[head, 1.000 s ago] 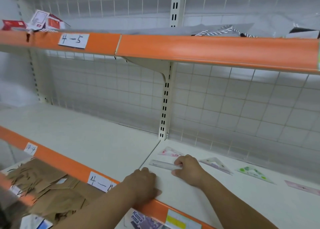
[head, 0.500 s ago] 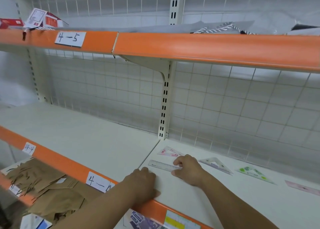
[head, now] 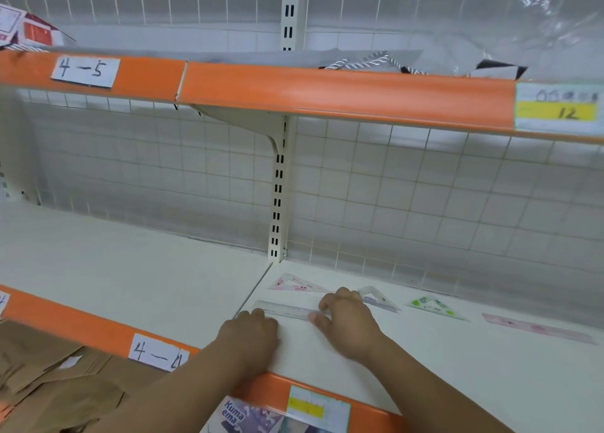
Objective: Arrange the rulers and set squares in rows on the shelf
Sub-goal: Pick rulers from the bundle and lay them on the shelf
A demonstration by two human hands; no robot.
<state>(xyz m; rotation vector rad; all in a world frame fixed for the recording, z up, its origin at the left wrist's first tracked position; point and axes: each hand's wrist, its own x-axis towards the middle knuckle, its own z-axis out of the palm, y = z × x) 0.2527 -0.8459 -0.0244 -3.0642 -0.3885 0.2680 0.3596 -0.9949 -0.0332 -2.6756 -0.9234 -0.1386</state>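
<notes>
A first row is laid; a second row is only starting.

The left hand [head: 250, 333], fingers curled, and the right hand [head: 348, 320], pinching its end, set a clear ruler [head: 287, 310] on the shelf [head: 457, 360] before three set squares [head: 436, 306]; a pink ruler [head: 536, 329] lies far right.

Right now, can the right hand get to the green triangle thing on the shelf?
Probably yes. The green set square lies flat on the shelf, to the right of the right hand. Only a purple set square lies between them, flat, and nothing stands in the way.
</notes>
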